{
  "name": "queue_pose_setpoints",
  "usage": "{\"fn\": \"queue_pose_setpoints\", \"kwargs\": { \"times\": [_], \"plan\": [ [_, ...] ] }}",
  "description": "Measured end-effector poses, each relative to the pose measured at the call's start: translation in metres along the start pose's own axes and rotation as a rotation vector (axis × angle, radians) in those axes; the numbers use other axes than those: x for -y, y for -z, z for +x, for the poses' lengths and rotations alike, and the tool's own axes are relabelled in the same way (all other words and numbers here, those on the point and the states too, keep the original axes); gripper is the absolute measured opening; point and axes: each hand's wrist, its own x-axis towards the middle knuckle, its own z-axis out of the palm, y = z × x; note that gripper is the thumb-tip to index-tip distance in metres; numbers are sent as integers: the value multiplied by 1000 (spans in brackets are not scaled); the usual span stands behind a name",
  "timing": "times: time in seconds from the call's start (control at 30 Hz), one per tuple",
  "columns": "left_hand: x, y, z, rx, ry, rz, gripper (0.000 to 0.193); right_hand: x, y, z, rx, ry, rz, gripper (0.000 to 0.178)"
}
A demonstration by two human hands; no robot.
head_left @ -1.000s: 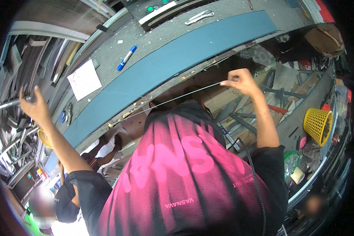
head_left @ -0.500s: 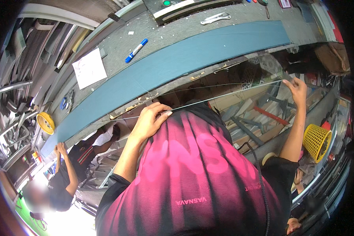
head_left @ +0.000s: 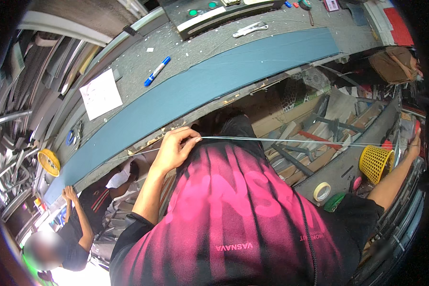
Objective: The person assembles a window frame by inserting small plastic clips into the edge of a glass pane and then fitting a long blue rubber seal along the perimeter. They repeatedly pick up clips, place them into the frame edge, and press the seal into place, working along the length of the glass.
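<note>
Head view: left hand point(head_left: 176, 148) grip pinching thin line point(head_left: 281, 140); right hand point(head_left: 414, 145) grip indiscernible at rim.

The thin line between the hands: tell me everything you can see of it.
The thin line is pale, fine as string or wire; its material is unclear. It runs taut and nearly level across the pink and black shirt, pinched in the left hand and reaching toward the right hand at the picture's rim, where the grip is unclear.

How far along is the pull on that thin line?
Done: the thin line is stretched taut across the body. In hand: left hand pinches it at the fingers; right hand is flung wide at the far end. Left: nothing shows it tied or cut.
</note>
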Motion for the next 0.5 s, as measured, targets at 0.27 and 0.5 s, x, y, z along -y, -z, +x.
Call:
{"fn": "queue_pose_setpoints", "kwargs": {
  "times": [0.27, 0.5],
  "plan": [
    [-12, -10, 30, -79, 67, 40, 15, -12, -71, 31, 554, 108, -263, 62],
    [-45, -59, 78, -149, 80, 123, 16, -60, -244, -8, 867, 427, -552, 65]
  ]
}}
